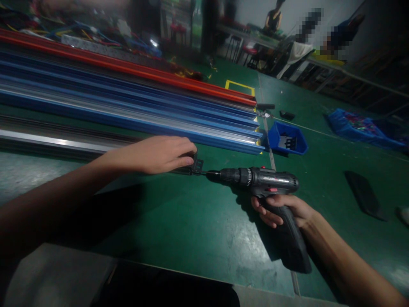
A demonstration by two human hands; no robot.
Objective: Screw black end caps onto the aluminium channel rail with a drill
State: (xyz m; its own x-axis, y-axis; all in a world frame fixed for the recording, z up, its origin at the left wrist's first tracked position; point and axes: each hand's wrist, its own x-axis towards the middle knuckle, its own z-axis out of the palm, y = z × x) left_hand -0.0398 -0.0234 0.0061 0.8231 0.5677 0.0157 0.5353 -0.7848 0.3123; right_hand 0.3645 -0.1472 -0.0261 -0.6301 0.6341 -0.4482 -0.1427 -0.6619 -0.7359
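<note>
Right hand (289,207) wraps the drill (275,181), its long axis pointing left toward the rail (60,142) left hand (166,154) clasps.

Drill Meets Profile, Nose to End!

Here's the black drill (271,180), red accents showing, nose pointing left over the green counter (191,226), handle slanting toward the lower right. Its slim bit is right at a small black end piece (200,165), set at the tip of a long, dark, glossy profile (60,141).
</note>
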